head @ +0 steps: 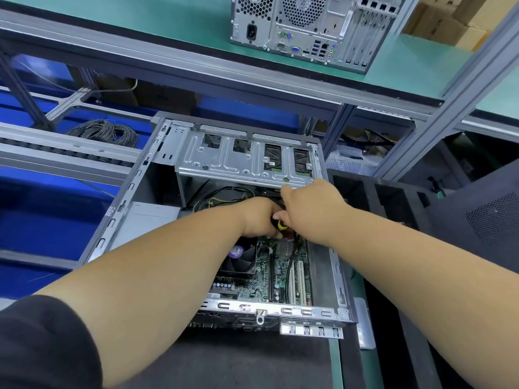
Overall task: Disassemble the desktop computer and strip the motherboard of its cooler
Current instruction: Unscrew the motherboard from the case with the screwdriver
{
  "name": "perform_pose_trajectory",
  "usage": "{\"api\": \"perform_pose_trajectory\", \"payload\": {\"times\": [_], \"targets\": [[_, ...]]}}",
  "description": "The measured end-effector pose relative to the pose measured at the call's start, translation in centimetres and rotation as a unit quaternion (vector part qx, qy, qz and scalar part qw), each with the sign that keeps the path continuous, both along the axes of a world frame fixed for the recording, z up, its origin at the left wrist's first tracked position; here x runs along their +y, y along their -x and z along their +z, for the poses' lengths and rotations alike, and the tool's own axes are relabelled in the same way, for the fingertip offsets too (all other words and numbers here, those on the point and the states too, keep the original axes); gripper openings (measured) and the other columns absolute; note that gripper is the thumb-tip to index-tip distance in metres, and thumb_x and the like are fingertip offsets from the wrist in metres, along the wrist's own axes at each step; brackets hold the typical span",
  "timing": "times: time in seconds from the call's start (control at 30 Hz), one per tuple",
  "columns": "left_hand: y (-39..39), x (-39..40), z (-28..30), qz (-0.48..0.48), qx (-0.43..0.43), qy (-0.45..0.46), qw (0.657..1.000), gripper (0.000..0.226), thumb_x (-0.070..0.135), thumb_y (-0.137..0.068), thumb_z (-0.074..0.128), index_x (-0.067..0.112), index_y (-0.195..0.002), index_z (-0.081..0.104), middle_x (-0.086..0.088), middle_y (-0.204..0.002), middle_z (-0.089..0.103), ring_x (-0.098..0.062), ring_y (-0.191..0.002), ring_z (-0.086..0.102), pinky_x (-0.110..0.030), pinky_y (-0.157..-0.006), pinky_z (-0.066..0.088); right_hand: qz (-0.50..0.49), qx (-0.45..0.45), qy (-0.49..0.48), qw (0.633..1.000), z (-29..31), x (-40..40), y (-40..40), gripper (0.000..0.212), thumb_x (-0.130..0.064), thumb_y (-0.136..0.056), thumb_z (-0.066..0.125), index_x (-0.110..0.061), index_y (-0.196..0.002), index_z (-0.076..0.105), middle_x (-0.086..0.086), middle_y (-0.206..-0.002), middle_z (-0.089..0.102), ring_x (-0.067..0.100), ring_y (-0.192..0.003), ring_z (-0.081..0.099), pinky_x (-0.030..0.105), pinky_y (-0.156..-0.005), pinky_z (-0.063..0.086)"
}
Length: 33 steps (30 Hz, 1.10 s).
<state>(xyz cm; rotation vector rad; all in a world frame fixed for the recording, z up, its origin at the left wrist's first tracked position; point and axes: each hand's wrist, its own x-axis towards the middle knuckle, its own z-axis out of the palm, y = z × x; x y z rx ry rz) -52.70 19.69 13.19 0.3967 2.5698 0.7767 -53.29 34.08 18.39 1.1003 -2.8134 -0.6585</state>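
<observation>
While two hands, left hand (259, 217) and right hand (310, 206), grip one screwdriver (280, 223), one cooler (238, 259) sits below

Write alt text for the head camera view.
Both hands, left hand and right hand, meet inside an open desktop case, with a yellow-and-black screwdriver handle between them, above the motherboard and its cooler fan.

- An open grey steel desktop computer case (224, 169) lay on its side.
- Inside lay a green motherboard (280, 276).
- A black fan cooler (238, 262) sat on its left part.
</observation>
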Motion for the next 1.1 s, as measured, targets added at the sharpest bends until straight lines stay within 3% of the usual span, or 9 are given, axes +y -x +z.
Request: {"api": "perform_pose_trajectory", "payload": {"times": [0.13,0.27,0.5,0.57,0.73,0.8,0.9,0.97,1.1], "targets": [[0.0,-0.1,-0.5,0.028,0.006,-0.044,0.999,0.019,0.030,-0.082,0.076,0.014,-0.092,0.072,-0.003,-0.088,0.071,-0.020,-0.082,0.061,-0.026,-0.072,0.044,-0.153,0.030,0.013,0.988,-0.7,-0.4,-1.0,0.039,-0.055,-0.096,0.043,-0.018,-0.099,0.054,-0.003,-0.060,0.036,0.023,-0.069,0.047,0.037,-0.078,0.027],[0.0,0.0,-0.7,0.029,0.004,-0.025,0.999,0.023,0.031,-0.084,0.074,0.013,-0.098,0.072,-0.007,-0.094,0.071,-0.025,-0.090,0.063,-0.032,-0.082,0.049,-0.222,0.061,0.057,0.971,-0.5,-0.1,-1.6,0.056,-0.070,-0.091,0.034,-0.021,-0.068,0.046,-0.001,-0.057,0.034,0.024,-0.069,0.041,0.042,-0.092,0.028],[-0.3,0.1,-0.6,0.034,-0.036,-0.119,0.992,0.018,0.030,-0.087,0.071,0.021,-0.102,0.069,-0.001,-0.112,0.069,-0.022,-0.105,0.061,-0.031,-0.097,0.046,-0.219,0.045,0.058,0.973,-0.9,0.0,-1.7,0.044,-0.053,-0.101,0.028,-0.018,-0.078,0.040,0.000,-0.062,0.032,0.025,-0.079,0.036,0.043,-0.093,0.023],[-0.4,-0.2,-0.4,0.028,-0.028,-0.134,0.990,0.009,0.026,-0.090,0.067,0.035,-0.089,0.067,0.000,-0.111,0.069,-0.021,-0.105,0.062,-0.032,-0.099,0.045,-0.199,0.045,0.064,0.977,-1.0,0.0,-1.6,0.042,-0.055,-0.100,0.027,-0.019,-0.082,0.043,0.000,-0.067,0.040,0.025,-0.087,0.044,0.044,-0.091,0.022],[-0.8,-0.4,-0.7,0.027,0.012,-0.171,0.985,0.050,0.015,-0.086,0.072,0.056,-0.061,0.062,0.007,-0.091,0.072,-0.013,-0.091,0.065,-0.027,-0.091,0.047,-0.161,0.037,0.058,0.984,-1.1,-0.3,-1.7,0.042,-0.055,-0.098,0.037,-0.018,-0.101,0.057,0.002,-0.093,0.063,0.026,-0.099,0.048,0.044,-0.087,0.017],[-0.8,-0.4,-0.9,0.038,0.023,-0.155,0.987,0.042,0.018,-0.085,0.073,0.054,-0.065,0.065,0.008,-0.086,0.072,-0.013,-0.085,0.065,-0.027,-0.087,0.049,-0.142,0.038,0.064,0.987,-1.2,-0.2,-1.7,0.042,-0.054,-0.099,0.035,-0.017,-0.105,0.055,0.004,-0.098,0.063,0.027,-0.102,0.047,0.044,-0.088,0.018],[-0.6,-0.3,-1.3,0.084,0.056,-0.097,0.990,0.008,0.032,-0.078,0.078,0.029,-0.073,0.072,0.008,-0.065,0.062,-0.015,-0.067,0.055,-0.020,-0.064,0.044,-0.087,0.025,0.078,0.993,-1.3,0.2,-1.5,0.040,-0.052,-0.100,0.034,-0.017,-0.111,0.049,0.005,-0.108,0.059,0.027,-0.106,0.044,0.044,-0.088,0.021],[-0.6,-0.3,-1.5,0.118,0.070,-0.070,0.988,0.025,0.036,-0.072,0.081,0.025,-0.061,0.061,0.011,-0.053,0.049,-0.007,-0.053,0.043,-0.013,-0.049,0.033,-0.056,-0.007,0.095,0.994,-1.0,0.4,-1.3,0.035,-0.049,-0.100,0.036,-0.017,-0.112,0.044,0.004,-0.110,0.057,0.027,-0.106,0.043,0.043,-0.090,0.021],[-0.4,-0.4,-1.3,0.113,0.034,-0.097,0.988,0.023,0.027,-0.071,0.081,0.018,-0.076,0.061,0.009,-0.068,0.057,-0.011,-0.066,0.050,-0.025,-0.064,0.042,-0.027,-0.081,0.130,0.988,-0.5,0.4,-1.3,0.016,-0.032,-0.097,0.043,-0.020,-0.105,0.037,0.000,-0.101,0.057,0.021,-0.092,0.037,0.044,-0.085,0.017]]}}
